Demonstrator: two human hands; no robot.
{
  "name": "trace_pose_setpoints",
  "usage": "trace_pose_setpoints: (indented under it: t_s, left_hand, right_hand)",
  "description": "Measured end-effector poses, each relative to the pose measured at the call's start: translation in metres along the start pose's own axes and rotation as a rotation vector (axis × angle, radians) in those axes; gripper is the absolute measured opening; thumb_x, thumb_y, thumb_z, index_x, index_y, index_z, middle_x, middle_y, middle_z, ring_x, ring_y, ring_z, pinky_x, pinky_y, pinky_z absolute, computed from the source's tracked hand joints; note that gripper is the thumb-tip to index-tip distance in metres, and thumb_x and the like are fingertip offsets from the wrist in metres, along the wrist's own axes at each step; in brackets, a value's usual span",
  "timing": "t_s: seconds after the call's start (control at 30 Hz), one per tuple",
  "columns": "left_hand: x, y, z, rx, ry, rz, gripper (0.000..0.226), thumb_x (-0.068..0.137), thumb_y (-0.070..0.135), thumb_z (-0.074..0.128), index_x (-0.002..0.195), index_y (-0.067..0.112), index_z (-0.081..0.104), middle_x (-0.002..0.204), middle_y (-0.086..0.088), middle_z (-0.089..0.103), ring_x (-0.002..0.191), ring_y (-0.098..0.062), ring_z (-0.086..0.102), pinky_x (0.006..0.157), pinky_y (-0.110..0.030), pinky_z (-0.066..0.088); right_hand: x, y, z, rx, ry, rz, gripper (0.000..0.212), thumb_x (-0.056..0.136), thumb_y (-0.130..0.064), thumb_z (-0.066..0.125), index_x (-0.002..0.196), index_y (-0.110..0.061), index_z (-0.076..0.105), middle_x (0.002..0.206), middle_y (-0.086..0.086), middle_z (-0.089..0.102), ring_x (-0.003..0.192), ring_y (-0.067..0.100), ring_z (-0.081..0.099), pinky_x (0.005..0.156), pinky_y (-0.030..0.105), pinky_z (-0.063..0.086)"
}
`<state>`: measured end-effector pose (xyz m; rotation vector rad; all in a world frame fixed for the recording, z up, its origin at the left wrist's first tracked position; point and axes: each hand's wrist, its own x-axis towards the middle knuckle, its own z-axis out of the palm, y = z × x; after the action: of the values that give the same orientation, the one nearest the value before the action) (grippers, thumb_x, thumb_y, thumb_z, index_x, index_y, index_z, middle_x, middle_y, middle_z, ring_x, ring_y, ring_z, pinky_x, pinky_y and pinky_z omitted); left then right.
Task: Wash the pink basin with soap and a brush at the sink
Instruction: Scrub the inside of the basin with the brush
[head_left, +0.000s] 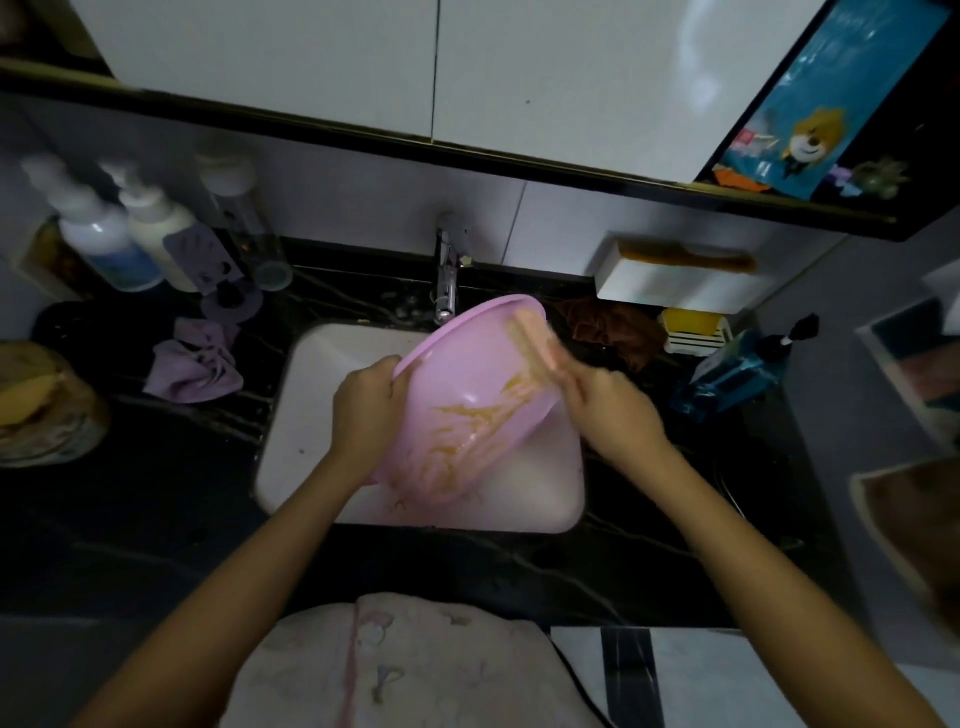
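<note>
- My left hand gripped the near-left rim of the pink basin, fingers curled over the edge, holding it tilted with its open side toward me.
- My right hand was closed around a brush, blurred, pressed against the basin's upper right inner wall near the rim.
- The basin sat in frame centre, over the white sink, its lower edge down inside the bowl; yellowish streaks ran across its inner surface.
- A chrome faucet stood just above the basin's top rim, at the back of the sink.
- The dark marbled counter surrounded the sink.
- A purple cloth lay left of the sink on the counter.
- Pump bottles stood in the upper left, against the wall.
- A brown cloth lay bunched right of the basin, near the back.
- A yellow soap bar on a white slatted dish sat just right of the brown cloth.
- A blue bottle with a black pump lay tilted on the right of the counter.
- A white wall box with an orange comb on top hung in the upper right of centre.
- White cabinet doors filled the top of the frame.
</note>
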<state>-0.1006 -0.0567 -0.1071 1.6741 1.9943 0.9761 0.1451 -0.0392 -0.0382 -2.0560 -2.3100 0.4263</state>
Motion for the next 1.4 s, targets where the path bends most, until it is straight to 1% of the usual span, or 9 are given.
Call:
trace_pose_setpoints:
  t_s: [0.33,0.47,0.6,0.73,0.87,1.0,1.13,1.27,1.4]
  left_hand:
    - [0.012,0.010,-0.001,-0.037,-0.068,-0.011,0.041,0.096,0.035,0.048,0.059,0.018,0.043,0.050,0.005,0.042,0.056,-0.026,0.048,0.053,-0.030,0.028]
    - [0.012,0.008,-0.001,-0.042,-0.055,-0.051,0.048,0.096,0.036,0.048,0.052,0.023,0.034,0.048,0.003,0.040,0.052,-0.024,0.044,0.048,-0.030,0.026]
    - [0.009,0.010,-0.003,-0.059,-0.053,-0.046,0.049,0.095,0.035,0.050,0.051,0.025,0.032,0.047,0.004,0.039,0.049,-0.021,0.042,0.045,-0.027,0.026]
    - [0.011,0.002,-0.006,-0.088,-0.040,-0.074,0.051,0.096,0.035,0.050,0.050,0.023,0.031,0.046,0.003,0.037,0.048,-0.021,0.039,0.046,-0.029,0.024]
    - [0.012,-0.002,-0.006,-0.104,-0.056,-0.062,0.052,0.095,0.038,0.050,0.049,0.022,0.031,0.045,0.002,0.037,0.049,-0.023,0.039,0.048,-0.030,0.026]
    - [0.015,-0.004,-0.006,-0.101,-0.048,-0.067,0.052,0.092,0.043,0.047,0.049,0.021,0.030,0.045,0.003,0.035,0.049,-0.024,0.039,0.049,-0.030,0.026]
    - [0.016,-0.002,-0.005,-0.082,-0.053,-0.065,0.053,0.095,0.036,0.050,0.049,0.022,0.030,0.045,0.003,0.035,0.051,-0.025,0.040,0.050,-0.031,0.026]
    - [0.018,-0.002,-0.007,-0.073,-0.042,-0.065,0.053,0.091,0.045,0.046,0.048,0.022,0.029,0.044,0.004,0.034,0.050,-0.025,0.039,0.050,-0.031,0.025]
    - [0.017,0.001,-0.006,-0.059,-0.047,-0.068,0.055,0.094,0.041,0.050,0.048,0.020,0.028,0.044,0.003,0.034,0.052,-0.027,0.040,0.052,-0.031,0.027]
  right_hand:
    - [0.010,0.013,0.007,0.148,0.050,0.043,0.046,0.100,-0.034,0.036,0.145,-0.036,0.032,0.098,0.021,0.067,0.091,0.037,0.064,0.066,0.039,0.047]
    - [-0.014,-0.007,0.015,0.172,-0.009,-0.183,0.047,0.099,-0.035,0.039,0.144,-0.041,0.030,0.090,0.019,0.067,0.080,0.038,0.063,0.062,0.040,0.048]
    - [0.015,0.013,0.004,0.203,0.036,0.044,0.045,0.098,-0.032,0.039,0.143,-0.037,0.035,0.099,0.018,0.068,0.093,0.034,0.064,0.068,0.038,0.047]
    - [-0.015,-0.012,0.018,0.172,-0.004,-0.206,0.048,0.099,-0.033,0.041,0.144,-0.040,0.030,0.082,0.016,0.066,0.074,0.035,0.063,0.057,0.035,0.043]
    - [0.007,0.011,0.015,0.194,0.083,0.025,0.047,0.099,-0.030,0.038,0.145,-0.037,0.031,0.085,0.016,0.067,0.080,0.035,0.065,0.057,0.033,0.043]
    - [-0.024,-0.018,0.034,0.175,0.085,-0.213,0.050,0.097,-0.035,0.038,0.146,-0.038,0.028,0.073,0.015,0.066,0.065,0.035,0.062,0.050,0.033,0.041]
    - [-0.008,0.008,0.032,0.271,0.137,0.079,0.050,0.098,-0.027,0.041,0.147,-0.032,0.030,0.077,0.017,0.066,0.071,0.034,0.065,0.051,0.031,0.039]
    - [-0.037,-0.023,0.056,0.263,0.168,-0.105,0.053,0.098,-0.031,0.042,0.148,-0.034,0.025,0.070,0.018,0.064,0.061,0.035,0.061,0.050,0.030,0.035]
    - [-0.017,-0.008,0.056,0.457,0.237,0.248,0.049,0.100,-0.028,0.038,0.147,-0.034,0.026,0.072,0.015,0.063,0.067,0.032,0.064,0.044,0.024,0.035]
